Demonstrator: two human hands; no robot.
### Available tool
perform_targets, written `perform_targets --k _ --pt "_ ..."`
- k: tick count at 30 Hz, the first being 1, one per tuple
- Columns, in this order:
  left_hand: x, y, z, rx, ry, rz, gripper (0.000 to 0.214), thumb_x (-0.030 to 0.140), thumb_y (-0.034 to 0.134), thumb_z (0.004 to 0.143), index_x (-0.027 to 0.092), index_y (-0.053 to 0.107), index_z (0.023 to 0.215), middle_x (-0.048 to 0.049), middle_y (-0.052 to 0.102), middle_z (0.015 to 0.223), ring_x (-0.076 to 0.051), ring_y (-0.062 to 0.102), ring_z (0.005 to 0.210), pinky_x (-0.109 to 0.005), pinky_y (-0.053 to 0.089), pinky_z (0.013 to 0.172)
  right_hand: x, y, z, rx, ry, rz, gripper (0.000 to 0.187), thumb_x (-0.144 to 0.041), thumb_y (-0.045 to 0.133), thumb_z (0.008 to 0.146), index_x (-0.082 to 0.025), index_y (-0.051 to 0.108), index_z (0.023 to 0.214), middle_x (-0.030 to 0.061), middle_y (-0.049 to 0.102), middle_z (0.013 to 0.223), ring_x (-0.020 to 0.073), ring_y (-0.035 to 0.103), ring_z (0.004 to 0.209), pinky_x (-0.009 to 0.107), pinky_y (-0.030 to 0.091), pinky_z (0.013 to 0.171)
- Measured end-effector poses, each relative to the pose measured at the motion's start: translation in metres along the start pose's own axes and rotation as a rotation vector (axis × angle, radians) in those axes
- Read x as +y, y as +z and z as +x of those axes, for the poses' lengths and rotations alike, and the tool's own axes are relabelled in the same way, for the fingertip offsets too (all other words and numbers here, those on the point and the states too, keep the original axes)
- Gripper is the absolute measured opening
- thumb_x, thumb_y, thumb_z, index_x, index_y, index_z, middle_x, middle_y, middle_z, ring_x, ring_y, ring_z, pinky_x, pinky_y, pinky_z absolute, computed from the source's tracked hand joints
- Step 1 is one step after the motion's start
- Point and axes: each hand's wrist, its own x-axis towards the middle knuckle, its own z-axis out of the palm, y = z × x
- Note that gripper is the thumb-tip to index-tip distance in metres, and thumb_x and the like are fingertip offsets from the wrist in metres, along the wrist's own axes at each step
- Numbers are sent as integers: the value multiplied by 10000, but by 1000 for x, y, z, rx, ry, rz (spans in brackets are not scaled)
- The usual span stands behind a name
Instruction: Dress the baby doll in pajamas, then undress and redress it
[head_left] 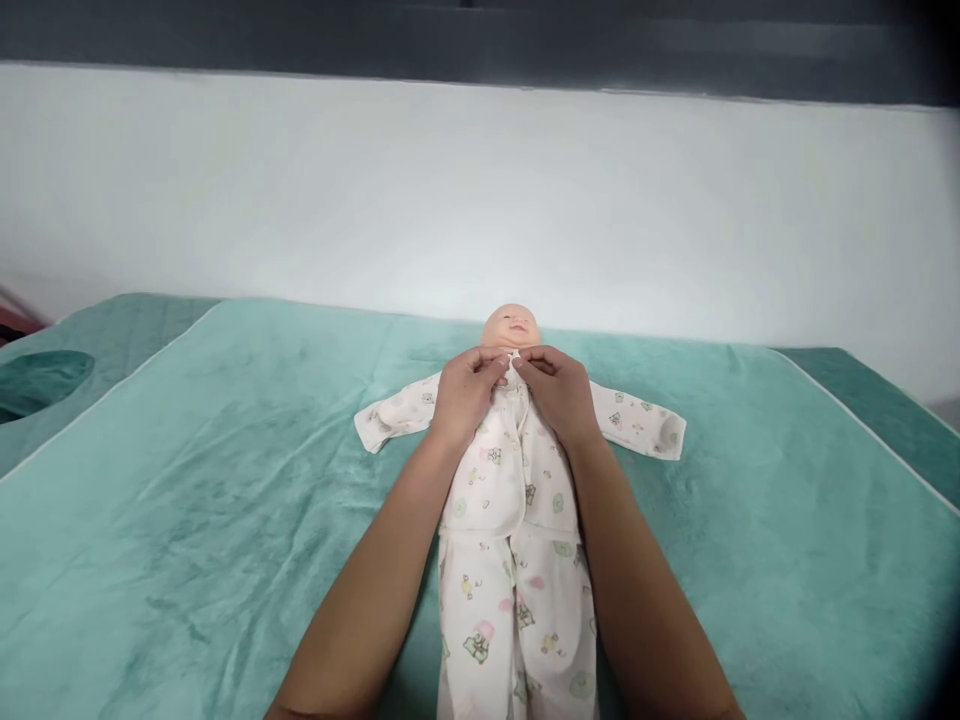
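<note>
A baby doll (pixel 511 326) lies on its back, head away from me. It wears a white baby jacket (pixel 487 485) and matching trousers (pixel 480 620), both printed with small coloured figures. At the neck, my left hand (pixel 469 390) pinches one side of the jacket's front edge. My right hand (pixel 556 390) pinches the other side, close beside it. The collar and the fastening between my fingertips are partly hidden. Below my hands the jacket's front edges lie together down the belly. Both sleeves stretch out sideways, and no doll hands show at the cuffs.
A green cloth (pixel 225 480) with shallow wrinkles covers the surface under the doll. A white wall (pixel 480 200) rises right behind the doll's head, with a dark band (pixel 480 45) above. An oval opening or dark patch (pixel 45 382) shows at the far left.
</note>
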Motion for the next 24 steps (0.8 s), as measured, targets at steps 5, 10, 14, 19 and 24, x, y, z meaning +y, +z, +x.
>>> perform_targets --k 5,10,14,19,24 --pt "3 0 -2 14 -23 -11 191 333 709 774 152 711 835 6 605 669 -72 431 541 -212 312 509 2 -1 1 -5 -60 -39 139 -326 674 788 -199 725 812 20 723 925 172 657 864 292 502 820" --pt "1 -1 0 -8 10 -42 161 289 709 762 152 724 846 -9 640 723 -73 445 569 -211 327 531 4 0 1 -25 -136 -73 95 -280 653 803 -208 713 782 20 706 952 163 645 880 282 508 810" --pt "1 -4 1 2 -43 -106 183 316 745 744 147 708 807 -22 657 724 -75 468 572 -214 346 542 6 -1 1 -60 -182 -85 72 -251 636 813 -214 697 802 18 683 960 151 631 874 270 510 780" --pt "6 -4 -1 -43 -36 -78 267 406 759 754 144 727 798 -20 641 722 -76 474 591 -211 359 547 7 -5 2 -143 -232 -190 150 -287 584 883 -227 718 852 31 633 1035 159 612 975 304 486 862" --pt "5 -1 -1 6 -58 -75 237 356 769 735 142 712 820 -10 632 704 -71 477 565 -205 357 521 6 -5 2 -201 -229 -181 154 -289 603 882 -240 741 834 25 629 1034 165 604 1034 328 460 950"
